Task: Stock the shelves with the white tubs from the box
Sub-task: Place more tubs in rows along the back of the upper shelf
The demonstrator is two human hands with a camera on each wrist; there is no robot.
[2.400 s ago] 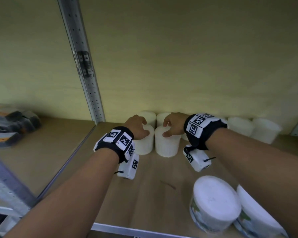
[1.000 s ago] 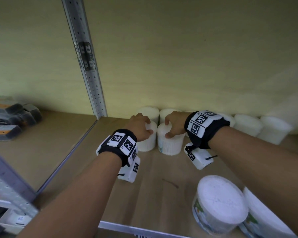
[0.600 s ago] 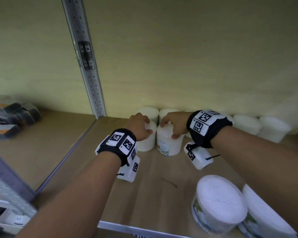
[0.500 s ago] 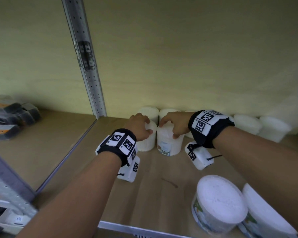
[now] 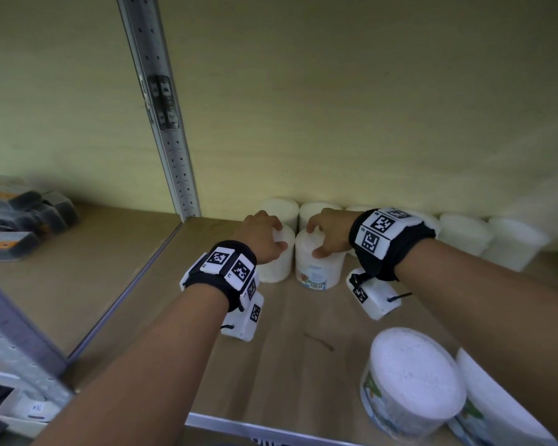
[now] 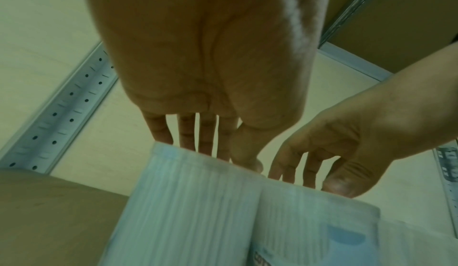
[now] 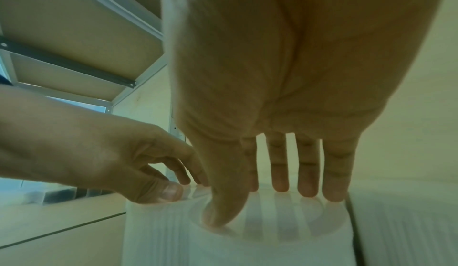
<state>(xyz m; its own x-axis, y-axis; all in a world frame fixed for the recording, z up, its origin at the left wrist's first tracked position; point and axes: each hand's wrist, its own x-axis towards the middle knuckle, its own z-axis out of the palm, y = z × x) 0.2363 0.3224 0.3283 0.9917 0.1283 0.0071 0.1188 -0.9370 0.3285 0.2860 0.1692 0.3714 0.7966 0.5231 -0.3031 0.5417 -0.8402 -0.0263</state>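
Turning under my right hand (image 5: 327,231), the right front tub (image 5: 318,267) now shows its printed label and barcode toward me, where a second ago only ribbed white plastic faced out; the left front tub (image 5: 276,260) has not shifted. My right hand grips the lid of that turned tub from above, thumb on the near edge and fingers curled over the far side. My left hand (image 5: 261,236) grips the lid of its neighbour the same way, and the two tubs stand touching, side by side on the wooden shelf (image 5: 281,349). Going from largest to smallest: two big white tubs (image 5: 413,381) sit at the near right corner of the shelf. Behind my hands a back row of small white tubs (image 5: 464,233) lines the rear wall; I can count about five, though my right wrist hides part of the row, so the number is uncertain. With the two in my hands, that makes roughly seven small tubs. A stack of dark packets (image 5: 16,217) lies in the bay to the left. I judge the stocking well underway, with a second row just begun. No box is in view, so I cannot tell how many tubs remain.
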